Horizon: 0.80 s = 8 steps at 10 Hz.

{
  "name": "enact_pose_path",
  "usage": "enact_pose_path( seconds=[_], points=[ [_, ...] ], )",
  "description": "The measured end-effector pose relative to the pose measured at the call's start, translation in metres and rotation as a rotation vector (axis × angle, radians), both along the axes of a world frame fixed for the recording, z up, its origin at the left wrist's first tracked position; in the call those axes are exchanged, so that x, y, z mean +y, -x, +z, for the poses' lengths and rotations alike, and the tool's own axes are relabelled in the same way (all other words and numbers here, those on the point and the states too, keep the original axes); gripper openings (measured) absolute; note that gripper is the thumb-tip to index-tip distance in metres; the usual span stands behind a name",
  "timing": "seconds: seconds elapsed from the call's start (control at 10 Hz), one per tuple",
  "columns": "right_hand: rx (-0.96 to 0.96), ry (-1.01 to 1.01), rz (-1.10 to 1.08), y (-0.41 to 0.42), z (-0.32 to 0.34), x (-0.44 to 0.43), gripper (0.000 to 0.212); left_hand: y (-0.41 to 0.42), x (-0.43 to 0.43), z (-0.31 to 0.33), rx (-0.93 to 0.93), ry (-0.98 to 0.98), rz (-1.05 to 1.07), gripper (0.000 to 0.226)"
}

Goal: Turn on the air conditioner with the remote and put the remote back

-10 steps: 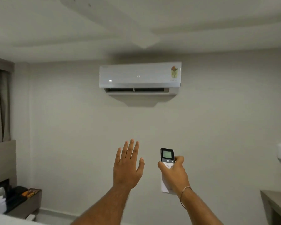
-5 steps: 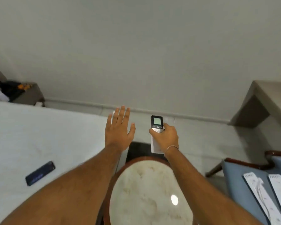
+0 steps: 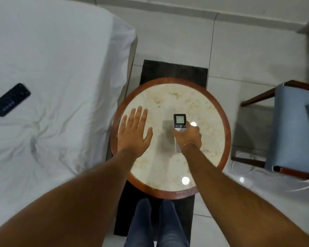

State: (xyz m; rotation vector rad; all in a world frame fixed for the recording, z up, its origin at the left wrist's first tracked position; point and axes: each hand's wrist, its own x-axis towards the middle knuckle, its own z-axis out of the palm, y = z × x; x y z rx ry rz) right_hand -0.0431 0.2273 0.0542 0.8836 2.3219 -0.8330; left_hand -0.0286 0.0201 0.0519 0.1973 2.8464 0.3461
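I look straight down at a round marble-topped table [image 3: 161, 166] with a brown wooden rim. My right hand [image 3: 188, 137] is shut on the white remote [image 3: 179, 121], whose dark top end with a small lit screen points away from me, held above the middle of the table. Over the table's left part, my left hand [image 3: 135, 131] is open and flat, fingers spread, holding nothing. The air conditioner is out of view.
A bed with a white sheet [image 3: 52, 77] fills the left, with a black remote [image 3: 10, 99] lying on it. A blue-cushioned wooden chair [image 3: 292, 132] stands at the right with white items on it. A dark mat [image 3: 173, 72] lies under the table.
My view has swung down from the wall unit to the table. Both hands came down with it and now hover over the tabletop, the remote still in my right hand.
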Motion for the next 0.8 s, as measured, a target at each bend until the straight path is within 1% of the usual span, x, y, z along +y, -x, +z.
enact_pose_path(
  seconds=[0.1, 0.2, 0.3, 0.4, 0.6, 0.7, 0.8],
  points=[
    [-0.009, -0.019, -0.014, -0.005, -0.026, 0.000, 0.055, -0.009, 0.003, -0.024, -0.035, 0.017, 0.005, 0.070],
    [0.008, -0.016, -0.075, -0.005, -0.060, 0.001, 0.071, -0.016, 0.006, -0.051, -0.087, 0.038, 0.002, 0.071],
    [0.021, -0.022, -0.092, -0.004, -0.075, 0.002, 0.088, -0.014, 0.007, -0.059, -0.095, 0.046, -0.009, 0.071],
    [0.044, -0.041, -0.118, -0.006, -0.089, 0.002, 0.094, -0.011, 0.008, -0.066, -0.113, 0.062, 0.003, 0.071],
    [0.085, -0.066, -0.127, -0.017, -0.105, 0.000, 0.086, -0.010, 0.008, -0.072, -0.135, 0.086, 0.004, 0.071],
    [0.083, -0.087, -0.117, -0.019, -0.109, -0.001, 0.088, -0.009, 0.008, -0.073, -0.136, 0.089, -0.002, 0.071],
    [0.079, -0.228, -0.017, -0.018, -0.106, -0.003, 0.097, -0.005, 0.007, -0.069, -0.111, 0.092, -0.005, 0.071]
  ],
)
